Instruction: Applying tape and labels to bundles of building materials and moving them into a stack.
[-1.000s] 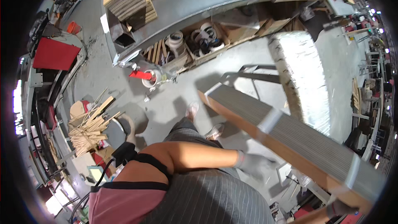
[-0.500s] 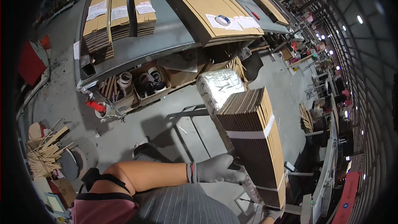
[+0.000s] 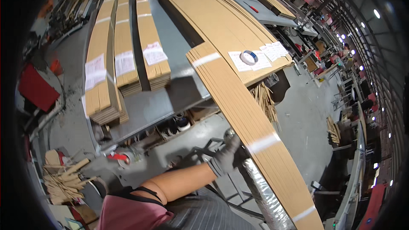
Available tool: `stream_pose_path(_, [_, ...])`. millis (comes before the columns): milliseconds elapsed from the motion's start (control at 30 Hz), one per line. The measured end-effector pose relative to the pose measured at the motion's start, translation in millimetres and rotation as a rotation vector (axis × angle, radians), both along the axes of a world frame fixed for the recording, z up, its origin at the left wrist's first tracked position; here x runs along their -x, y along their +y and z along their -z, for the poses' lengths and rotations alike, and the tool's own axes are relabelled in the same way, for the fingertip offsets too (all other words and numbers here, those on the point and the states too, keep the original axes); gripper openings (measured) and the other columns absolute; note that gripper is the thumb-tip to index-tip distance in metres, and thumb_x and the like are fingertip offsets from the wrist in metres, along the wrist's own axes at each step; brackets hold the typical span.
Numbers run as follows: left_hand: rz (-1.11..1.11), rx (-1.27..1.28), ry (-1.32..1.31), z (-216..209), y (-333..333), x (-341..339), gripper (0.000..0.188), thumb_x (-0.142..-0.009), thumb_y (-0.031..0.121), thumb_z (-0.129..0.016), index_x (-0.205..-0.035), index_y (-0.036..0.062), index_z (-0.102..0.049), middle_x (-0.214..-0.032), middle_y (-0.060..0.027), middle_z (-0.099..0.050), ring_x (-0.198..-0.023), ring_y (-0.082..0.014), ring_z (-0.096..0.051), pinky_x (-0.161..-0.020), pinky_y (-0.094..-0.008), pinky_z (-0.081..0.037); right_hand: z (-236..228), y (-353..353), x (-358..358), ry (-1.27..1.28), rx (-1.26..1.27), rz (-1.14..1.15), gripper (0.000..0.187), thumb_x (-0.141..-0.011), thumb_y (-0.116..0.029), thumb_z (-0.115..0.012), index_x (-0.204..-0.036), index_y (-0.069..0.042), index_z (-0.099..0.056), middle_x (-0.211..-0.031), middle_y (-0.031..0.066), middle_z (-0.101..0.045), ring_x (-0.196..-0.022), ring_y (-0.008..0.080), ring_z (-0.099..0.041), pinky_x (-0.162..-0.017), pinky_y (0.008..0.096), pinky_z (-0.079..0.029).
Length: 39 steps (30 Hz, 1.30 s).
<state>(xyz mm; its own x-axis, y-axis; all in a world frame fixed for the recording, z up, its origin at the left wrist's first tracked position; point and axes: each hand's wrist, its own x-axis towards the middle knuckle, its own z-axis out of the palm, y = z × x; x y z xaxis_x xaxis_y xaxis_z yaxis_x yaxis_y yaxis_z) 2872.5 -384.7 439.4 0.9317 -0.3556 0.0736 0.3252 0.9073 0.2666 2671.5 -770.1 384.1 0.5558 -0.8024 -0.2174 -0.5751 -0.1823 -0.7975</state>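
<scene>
Gripping the left edge of a long strapped cardboard bundle (image 3: 255, 136) with my gloved left hand (image 3: 226, 157), I am curling the fingers (image 3: 233, 144) against its side, near the middle of its length. That bundle is running from the far table edge down to the near right, with three pale straps showing across it. Its far end is resting on the grey table (image 3: 170, 98); its near end is reaching past my body. I cannot tell what my right hand is doing, since it is not showing.

Three narrower bundles (image 3: 123, 55) are lying side by side on the far left of the table, each carrying one white label. One broad cardboard stack (image 3: 217, 21) is lying to their right, with a tape roll (image 3: 248, 57) sitting on white paper sheets (image 3: 266, 53) at its near right corner. A silver foil-wrapped piece (image 3: 262, 189) is lying just under the bundle I am holding. Loose wooden sticks (image 3: 64, 179) are scattered on the floor at the near left, and another clump of sticks (image 3: 265, 100) is standing beneath the table at right.
</scene>
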Motion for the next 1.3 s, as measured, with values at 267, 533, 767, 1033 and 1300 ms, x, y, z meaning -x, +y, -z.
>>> stream_pose_path(267, [-0.562,-0.18,0.201,71,171,-147,0.067,-0.095,0.055,-0.044,-0.143,0.0084,-0.038,-0.142,-0.0083,-0.044,-0.129,-0.0231,-0.044,-0.109,-0.0352,-0.034,2,71,-61,0.041,-0.159,-0.121,0.068,-0.088,-0.044,-0.053,-0.142,-0.007,-0.037,-0.139,0.0122,-0.046,-0.129,0.0303,-0.043,-0.106,0.0551,-0.034])
stream_pose_path(533, [-0.858,-0.885,0.08,45,164,-151,0.079,-0.09,0.023,-0.065,-0.145,-0.0058,-0.018,-0.142,-0.018,-0.038,-0.126,-0.0258,-0.043,-0.107,-0.0319,-0.033,-54,191,-197,-0.379,-1.006,-0.765,0.054,-0.088,-0.022,-0.063,-0.135,-0.002,-0.046,-0.134,0.0111,-0.051,-0.128,0.0204,-0.043,-0.108,0.0365,-0.033])
stream_pose_path(767, [-0.834,-0.988,0.182,72,188,-215,0.065,-0.092,0.022,-0.061,-0.142,-0.0032,-0.029,-0.136,-0.0173,-0.048,-0.121,-0.0234,-0.049,-0.103,-0.0318,-0.038,-10,18,-345,0.212,-0.123,-1.186,0.064,-0.084,-0.024,-0.068,-0.136,0.004,-0.044,-0.134,0.0155,-0.05,-0.127,0.0247,-0.045,-0.11,0.0362,-0.029])
stream_pose_path(1033, [-1.162,-1.685,0.143,63,195,-211,0.058,-0.088,0.03,-0.064,-0.131,-0.0017,-0.043,-0.129,-0.0182,-0.053,-0.118,-0.0289,-0.051,-0.1,-0.0357,-0.039,17,-37,-372,0.507,-0.556,-1.039,0.074,-0.081,-0.058,-0.065,-0.12,0.005,-0.059,-0.116,0.0142,-0.064,-0.108,0.0231,-0.058,-0.094,0.0346,-0.044])
stream_pose_path(1300, [-1.028,-2.25,-0.726,-17,189,-274,0.026,-0.085,0.021,-0.06,-0.103,0.0024,-0.063,-0.111,-0.0164,-0.062,-0.109,-0.0336,-0.055,-0.096,-0.0408,-0.042,-53,72,-455,-0.113,0.377,-1.434,0.047,-0.081,-0.035,-0.07,-0.108,0.002,-0.058,-0.096,0.0202,-0.061,-0.086,0.0341,-0.06,-0.078,0.0428,-0.047])
